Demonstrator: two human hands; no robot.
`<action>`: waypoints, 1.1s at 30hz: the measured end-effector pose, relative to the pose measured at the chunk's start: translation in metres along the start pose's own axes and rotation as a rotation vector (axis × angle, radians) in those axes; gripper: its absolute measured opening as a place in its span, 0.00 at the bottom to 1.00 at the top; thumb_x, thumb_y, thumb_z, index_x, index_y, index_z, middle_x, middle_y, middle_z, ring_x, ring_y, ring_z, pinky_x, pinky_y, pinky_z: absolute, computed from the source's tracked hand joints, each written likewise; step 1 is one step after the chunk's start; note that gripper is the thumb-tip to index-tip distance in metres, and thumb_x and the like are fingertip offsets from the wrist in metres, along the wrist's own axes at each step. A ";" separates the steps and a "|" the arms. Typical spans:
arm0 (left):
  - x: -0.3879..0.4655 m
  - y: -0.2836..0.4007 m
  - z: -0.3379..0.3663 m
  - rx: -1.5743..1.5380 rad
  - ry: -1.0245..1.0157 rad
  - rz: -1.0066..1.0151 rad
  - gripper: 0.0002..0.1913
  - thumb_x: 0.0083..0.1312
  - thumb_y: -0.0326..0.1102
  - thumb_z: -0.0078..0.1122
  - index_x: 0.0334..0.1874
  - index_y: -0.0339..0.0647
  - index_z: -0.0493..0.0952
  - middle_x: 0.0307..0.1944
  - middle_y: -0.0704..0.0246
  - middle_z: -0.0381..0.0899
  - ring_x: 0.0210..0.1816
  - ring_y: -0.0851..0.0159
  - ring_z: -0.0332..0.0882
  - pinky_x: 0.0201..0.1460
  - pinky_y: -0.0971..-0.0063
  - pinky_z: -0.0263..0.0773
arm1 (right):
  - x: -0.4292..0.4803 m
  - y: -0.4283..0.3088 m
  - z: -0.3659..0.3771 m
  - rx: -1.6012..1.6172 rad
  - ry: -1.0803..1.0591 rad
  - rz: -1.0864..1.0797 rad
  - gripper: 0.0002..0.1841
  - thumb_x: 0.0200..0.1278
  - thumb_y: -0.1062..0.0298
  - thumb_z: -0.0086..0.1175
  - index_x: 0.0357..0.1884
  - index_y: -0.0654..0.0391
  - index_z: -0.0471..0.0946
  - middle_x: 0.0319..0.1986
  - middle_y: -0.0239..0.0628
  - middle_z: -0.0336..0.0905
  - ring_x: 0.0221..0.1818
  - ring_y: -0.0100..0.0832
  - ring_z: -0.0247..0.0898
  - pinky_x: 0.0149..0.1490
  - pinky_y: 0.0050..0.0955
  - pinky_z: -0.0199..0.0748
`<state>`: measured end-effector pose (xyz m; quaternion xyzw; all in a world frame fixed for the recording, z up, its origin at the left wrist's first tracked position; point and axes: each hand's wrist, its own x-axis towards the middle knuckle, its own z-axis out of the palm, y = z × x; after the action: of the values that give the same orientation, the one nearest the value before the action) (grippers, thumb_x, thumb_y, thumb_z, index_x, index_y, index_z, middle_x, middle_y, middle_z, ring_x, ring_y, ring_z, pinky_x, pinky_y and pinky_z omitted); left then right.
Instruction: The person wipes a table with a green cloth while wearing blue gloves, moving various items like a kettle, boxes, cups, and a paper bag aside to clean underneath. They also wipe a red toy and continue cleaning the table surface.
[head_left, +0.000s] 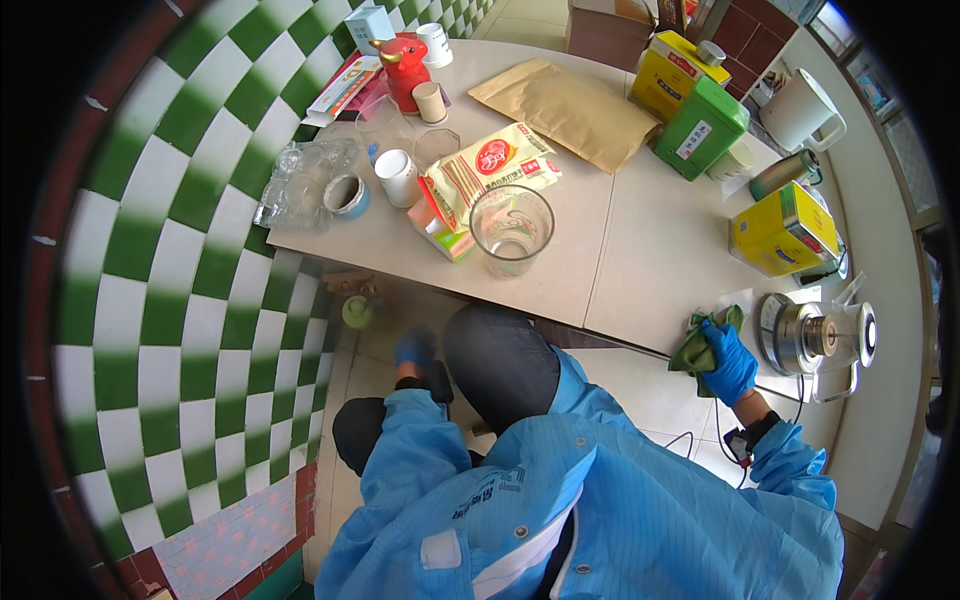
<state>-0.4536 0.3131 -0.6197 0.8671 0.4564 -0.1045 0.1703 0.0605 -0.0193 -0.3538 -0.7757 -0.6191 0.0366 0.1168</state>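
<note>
My right hand (729, 366), in a blue glove, grips a crumpled green cloth (696, 351) at the front right edge of the tabletop. Just right of it stands a glass electric kettle (823, 337) on its base. My left hand (415, 347), also gloved in blue, hangs below the table edge beside my knee. It is blurred, and whether its fingers are closed is hard to see. On the table above it are a clear glass jar (513, 232) and cream biscuit packets (487, 169).
A padded brown envelope (562, 112) lies mid-table. Yellow tins (784, 232), a green tin (701, 131), and a white pitcher (801, 109) stand right. At left are a red bull figurine (405, 71), a white cup (397, 178) and clear plastic packaging (300, 187). Cables (721, 435) hang by my right wrist.
</note>
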 end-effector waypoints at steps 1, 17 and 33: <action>0.003 -0.002 -0.022 -0.636 0.113 -0.316 0.13 0.69 0.37 0.59 0.52 0.42 0.82 0.48 0.62 0.85 0.47 0.56 0.82 0.51 0.64 0.76 | 0.001 -0.001 -0.001 0.009 -0.005 0.011 0.34 0.46 0.63 0.72 0.60 0.46 0.75 0.43 0.41 0.76 0.45 0.51 0.78 0.45 0.42 0.78; -0.014 0.239 -0.284 -1.020 0.810 0.456 0.72 0.43 0.29 0.85 0.83 0.46 0.34 0.74 0.53 0.57 0.72 0.53 0.63 0.72 0.59 0.69 | 0.026 -0.044 0.018 0.034 -0.058 0.360 0.32 0.58 0.61 0.63 0.67 0.47 0.71 0.56 0.46 0.75 0.54 0.52 0.77 0.57 0.46 0.77; 0.009 0.227 -0.293 -0.965 0.730 0.448 0.66 0.45 0.33 0.86 0.82 0.39 0.44 0.67 0.48 0.63 0.62 0.49 0.72 0.66 0.59 0.73 | 0.088 -0.110 0.022 -0.036 -0.153 0.317 0.25 0.59 0.64 0.58 0.61 0.49 0.72 0.55 0.46 0.75 0.53 0.51 0.78 0.52 0.49 0.79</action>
<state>-0.2538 0.3147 -0.3080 0.7471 0.2887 0.4521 0.3925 -0.0285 0.0912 -0.3423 -0.8606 -0.4966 0.1024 0.0484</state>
